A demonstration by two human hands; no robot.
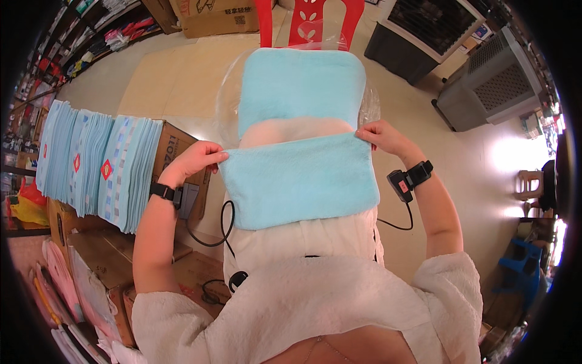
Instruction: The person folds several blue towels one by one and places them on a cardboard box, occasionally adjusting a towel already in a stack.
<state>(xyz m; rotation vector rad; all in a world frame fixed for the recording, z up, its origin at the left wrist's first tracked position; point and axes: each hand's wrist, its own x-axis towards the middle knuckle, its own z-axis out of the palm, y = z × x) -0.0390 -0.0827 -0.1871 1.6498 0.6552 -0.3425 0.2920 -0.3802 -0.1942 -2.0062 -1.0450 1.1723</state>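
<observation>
A light-blue plush cloth (302, 181) lies spread over my lap, its far edge lifted a little. My left hand (203, 156) pinches its far left corner between thumb and fingers. At the far right corner, my right hand (380, 136) grips the same cloth with fingers closed. Just beyond it, a second light-blue plush cloth (303, 85) with rounded corners lies flat on clear plastic film (229, 91). Between the two cloths a pale rounded surface (297, 128) shows.
To my left, light-blue folded cloths (109, 167) with red tags stand stacked on cardboard boxes (100, 255). A red plastic chair (311, 24) is ahead. Two air coolers (418, 39) stand at the far right. A black cable (229, 221) hangs by my left wrist.
</observation>
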